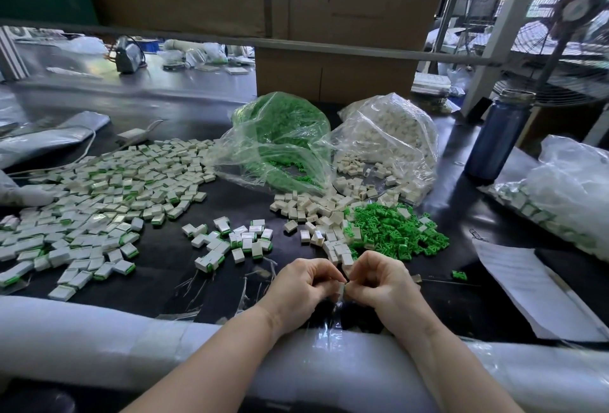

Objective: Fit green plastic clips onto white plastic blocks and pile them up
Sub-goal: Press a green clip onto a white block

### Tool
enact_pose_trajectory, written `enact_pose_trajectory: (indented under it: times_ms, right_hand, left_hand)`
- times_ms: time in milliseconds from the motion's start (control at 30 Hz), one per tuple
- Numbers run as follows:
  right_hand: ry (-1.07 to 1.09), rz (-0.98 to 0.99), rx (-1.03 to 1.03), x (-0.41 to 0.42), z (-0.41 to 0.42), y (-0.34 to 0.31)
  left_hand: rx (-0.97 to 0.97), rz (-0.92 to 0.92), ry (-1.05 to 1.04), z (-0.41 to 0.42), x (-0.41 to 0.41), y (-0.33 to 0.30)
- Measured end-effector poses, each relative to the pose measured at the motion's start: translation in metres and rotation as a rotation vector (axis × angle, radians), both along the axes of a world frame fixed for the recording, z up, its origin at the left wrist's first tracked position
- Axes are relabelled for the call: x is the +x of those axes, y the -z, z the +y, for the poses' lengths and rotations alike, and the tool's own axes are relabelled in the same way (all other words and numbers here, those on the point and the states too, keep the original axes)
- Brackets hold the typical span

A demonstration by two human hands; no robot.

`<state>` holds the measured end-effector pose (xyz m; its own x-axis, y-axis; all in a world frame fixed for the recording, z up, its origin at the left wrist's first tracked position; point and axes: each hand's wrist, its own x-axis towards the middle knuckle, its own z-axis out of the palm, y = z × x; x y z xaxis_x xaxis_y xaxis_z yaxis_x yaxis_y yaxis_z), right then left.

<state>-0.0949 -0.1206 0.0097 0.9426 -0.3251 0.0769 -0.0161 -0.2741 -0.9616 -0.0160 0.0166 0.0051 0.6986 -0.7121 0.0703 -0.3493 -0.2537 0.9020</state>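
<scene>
Cardboard boxes (329, 10) back black bench (171, 258) strewn with blocks (99, 195).

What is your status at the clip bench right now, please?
Left hand and right hand both pinching one white block between them. Clip not visible in the grip. Nothing in the way.

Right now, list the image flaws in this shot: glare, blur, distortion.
Head view: wide-angle bending curves the shelf rail and the padded table edge; glare off the clear bags and that padding; the fan and background bench are blurred, with blown-out light at top right; the hands stay fairly sharp.
</scene>
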Motion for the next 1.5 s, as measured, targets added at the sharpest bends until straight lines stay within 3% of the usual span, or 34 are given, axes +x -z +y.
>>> enact_pose_trajectory:
  times_ms: [267, 500, 667, 833, 1067, 1267, 1500]
  right_hand:
    - [-0.048, 0.015, 0.029, -0.0016, 0.0002, -0.0016]
    - [0.041, -0.079, 0.148, 0.0007, 0.0009, -0.0021]
    - [0.060, -0.045, 0.242, -0.0005, -0.0015, -0.0006]
    - [0.050, -0.051, 0.284, -0.0016, -0.0008, -0.0019]
    - [0.058, -0.026, 0.120, -0.0001, 0.0046, -0.0018]
    - [0.049, 0.024, -0.007, 0.0011, 0.0037, 0.0018]
    - [0.039, 0.028, 0.015, 0.0028, 0.0033, 0.0030]
  left_hand:
    - [0.005, 0.010, 0.054, 0.0025, -0.0011, -0.0024]
    - [-0.131, 0.038, -0.010, 0.0000, -0.0027, -0.0043]
    - [-0.081, -0.063, 0.000, 0.0007, -0.0030, 0.0010]
    - [-0.137, -0.027, -0.081, -0.0004, 0.0012, 0.0018]
    - [-0.167, 0.067, -0.054, 0.0014, 0.0027, -0.0018]
    - [-0.001, -0.040, -0.056, 0.0020, 0.0014, -0.0011]
    - [0.008, -0.053, -0.040, 0.0016, 0.0008, -0.0010]
